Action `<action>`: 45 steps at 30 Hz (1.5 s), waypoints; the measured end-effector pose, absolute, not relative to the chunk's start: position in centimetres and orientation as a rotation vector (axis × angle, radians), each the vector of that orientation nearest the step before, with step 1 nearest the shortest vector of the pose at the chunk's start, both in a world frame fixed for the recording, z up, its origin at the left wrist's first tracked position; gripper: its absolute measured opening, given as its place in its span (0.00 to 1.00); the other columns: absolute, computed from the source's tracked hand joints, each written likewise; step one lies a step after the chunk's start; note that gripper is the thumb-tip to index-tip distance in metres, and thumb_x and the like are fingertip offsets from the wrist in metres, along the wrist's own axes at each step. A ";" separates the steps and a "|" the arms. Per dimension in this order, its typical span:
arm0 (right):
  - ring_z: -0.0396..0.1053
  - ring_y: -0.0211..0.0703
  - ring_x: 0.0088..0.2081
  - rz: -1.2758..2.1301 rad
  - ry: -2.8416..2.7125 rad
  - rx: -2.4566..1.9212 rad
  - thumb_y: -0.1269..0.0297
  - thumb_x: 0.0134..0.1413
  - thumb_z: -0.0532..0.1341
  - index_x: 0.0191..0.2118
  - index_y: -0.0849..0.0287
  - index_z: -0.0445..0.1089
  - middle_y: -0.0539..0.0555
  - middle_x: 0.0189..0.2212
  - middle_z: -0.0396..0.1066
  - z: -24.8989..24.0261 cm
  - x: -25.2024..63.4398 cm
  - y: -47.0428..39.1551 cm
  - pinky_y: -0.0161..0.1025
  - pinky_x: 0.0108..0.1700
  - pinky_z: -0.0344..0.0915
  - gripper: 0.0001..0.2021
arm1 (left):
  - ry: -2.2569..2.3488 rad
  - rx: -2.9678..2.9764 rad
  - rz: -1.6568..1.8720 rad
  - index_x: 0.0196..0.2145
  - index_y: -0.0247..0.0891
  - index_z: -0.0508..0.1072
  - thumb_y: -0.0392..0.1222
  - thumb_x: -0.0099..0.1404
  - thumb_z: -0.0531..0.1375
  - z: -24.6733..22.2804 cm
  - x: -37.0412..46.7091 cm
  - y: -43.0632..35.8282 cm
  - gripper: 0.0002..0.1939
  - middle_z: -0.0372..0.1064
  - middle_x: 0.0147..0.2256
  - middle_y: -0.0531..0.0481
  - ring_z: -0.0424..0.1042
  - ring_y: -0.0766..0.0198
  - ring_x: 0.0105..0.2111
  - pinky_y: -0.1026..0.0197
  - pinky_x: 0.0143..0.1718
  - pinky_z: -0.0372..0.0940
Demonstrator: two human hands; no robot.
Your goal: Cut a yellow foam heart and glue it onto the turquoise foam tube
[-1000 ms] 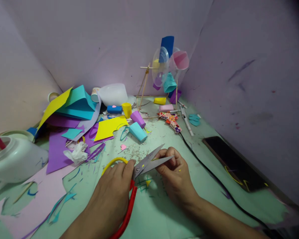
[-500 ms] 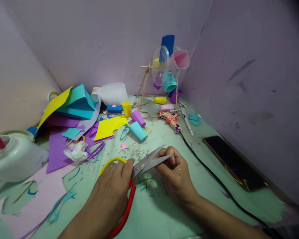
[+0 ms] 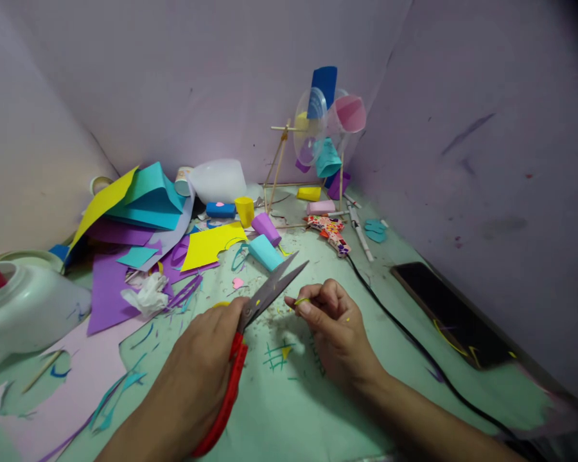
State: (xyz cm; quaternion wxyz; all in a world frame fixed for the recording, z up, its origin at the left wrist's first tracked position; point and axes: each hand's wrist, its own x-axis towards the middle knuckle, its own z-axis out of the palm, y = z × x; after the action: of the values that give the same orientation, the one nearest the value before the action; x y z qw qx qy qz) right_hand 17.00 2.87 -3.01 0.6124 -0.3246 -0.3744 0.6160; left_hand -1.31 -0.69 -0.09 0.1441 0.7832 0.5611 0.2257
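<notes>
My left hand (image 3: 205, 359) is closed around a pair of scissors (image 3: 266, 296) with one red and one yellow handle. The blades point up and to the right, slightly parted, with tiny yellow bits stuck to them. To their right, my right hand (image 3: 340, 327) is closed, pinching a small thin yellow strip (image 3: 302, 301) between thumb and fingers. The blades and the strip are apart. A yellow speck clings to the right hand. Under the hands, the green tabletop (image 3: 289, 423) carries drawn green lines, a small yellow scrap (image 3: 286, 352) and scattered dark crumbs.
Coloured sheets, including a cut yellow one (image 3: 207, 249), pile at the left beside a white plastic jug (image 3: 33, 308). Small foam cups, such as a light blue one (image 3: 266, 253), lie ahead. A stick-framed wheel (image 3: 311, 128) stands behind a glue gun (image 3: 330, 232). A phone (image 3: 443, 311) lies right of its cable.
The scissors have drawn back left and down, away from the right hand, and their blades have tilted more upright and come closer together. The yellow strip now shows in my right fingers.
</notes>
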 end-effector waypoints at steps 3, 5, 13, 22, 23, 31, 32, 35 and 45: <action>0.66 0.39 0.32 1.411 -0.874 -0.743 0.72 0.44 0.66 0.23 0.56 0.50 0.46 0.28 0.69 -3.0 17.0 2.9 0.37 0.36 0.60 0.19 | 1.621 2.331 0.607 0.55 0.40 0.57 0.31 0.61 0.46 -0.9 -1.5 -0.8 0.24 0.65 0.44 0.42 0.64 0.54 0.45 0.48 0.47 0.60; 0.64 0.37 0.30 1.407 -0.880 -0.728 0.72 0.44 0.66 0.23 0.56 0.50 0.46 0.28 0.69 -3.0 17.0 2.8 0.35 0.33 0.59 0.19 | 1.647 2.372 0.521 0.56 0.38 0.55 0.28 0.59 0.47 -1.1 -1.2 -0.9 0.27 0.64 0.44 0.42 0.62 0.53 0.45 0.47 0.46 0.59; 0.62 0.37 0.29 1.374 -0.965 -0.689 0.72 0.46 0.64 0.25 0.55 0.53 0.46 0.27 0.68 -3.0 16.9 2.7 0.34 0.31 0.58 0.16 | 1.639 2.377 0.329 0.55 0.36 0.57 0.29 0.58 0.48 -0.5 -0.1 -0.8 0.26 0.65 0.41 0.41 0.64 0.54 0.41 0.48 0.44 0.60; 0.62 0.36 0.28 1.385 -0.962 -0.631 0.73 0.46 0.64 0.24 0.55 0.53 0.45 0.25 0.65 -3.2 16.7 2.7 0.33 0.29 0.58 0.16 | 1.624 2.337 0.330 0.53 0.38 0.60 0.31 0.59 0.48 0.0 0.1 -0.8 0.23 0.67 0.41 0.42 0.66 0.54 0.41 0.50 0.43 0.62; 0.62 0.36 0.28 1.384 -0.964 -0.632 0.73 0.46 0.64 0.24 0.55 0.53 0.45 0.26 0.66 -3.2 16.8 2.7 0.33 0.30 0.58 0.16 | 1.623 2.331 0.329 0.53 0.38 0.60 0.32 0.59 0.48 0.0 0.1 -0.7 0.23 0.67 0.41 0.42 0.66 0.54 0.41 0.50 0.43 0.62; 0.62 0.37 0.29 1.370 -0.987 -0.633 0.73 0.47 0.63 0.25 0.55 0.52 0.46 0.27 0.66 -3.5 16.9 2.7 0.34 0.30 0.59 0.16 | 1.619 2.327 0.319 0.53 0.39 0.60 0.33 0.60 0.48 0.5 0.2 -0.7 0.22 0.67 0.41 0.42 0.67 0.55 0.40 0.50 0.41 0.63; 0.62 0.37 0.29 1.365 -0.991 -0.634 0.74 0.47 0.63 0.25 0.55 0.52 0.46 0.27 0.65 -3.5 16.9 2.7 0.34 0.30 0.59 0.16 | 1.617 2.335 0.314 0.53 0.39 0.60 0.32 0.60 0.48 0.5 0.2 -0.7 0.22 0.67 0.41 0.42 0.67 0.55 0.40 0.50 0.41 0.63; 0.62 0.37 0.29 1.343 -1.008 -0.647 0.74 0.47 0.63 0.25 0.55 0.53 0.46 0.27 0.66 -3.5 16.9 2.7 0.34 0.30 0.59 0.15 | 1.611 2.351 0.300 0.53 0.38 0.60 0.32 0.60 0.48 0.3 0.1 -0.8 0.22 0.67 0.41 0.42 0.67 0.55 0.40 0.50 0.42 0.63; 0.62 0.37 0.28 1.217 -1.066 -0.737 0.76 0.46 0.61 0.22 0.55 0.51 0.47 0.27 0.67 -3.1 16.9 2.3 0.34 0.30 0.59 0.17 | 1.615 2.367 0.365 0.50 0.39 0.63 0.29 0.61 0.47 0.3 0.2 -0.7 0.19 0.68 0.39 0.44 0.68 0.58 0.38 0.52 0.40 0.65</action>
State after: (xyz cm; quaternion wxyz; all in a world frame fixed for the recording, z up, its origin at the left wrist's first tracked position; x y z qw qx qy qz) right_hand 16.86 2.34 -3.09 0.6304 -0.3218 -0.4654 0.5315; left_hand 0.16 -0.72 0.30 0.1261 0.8129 0.5545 0.1255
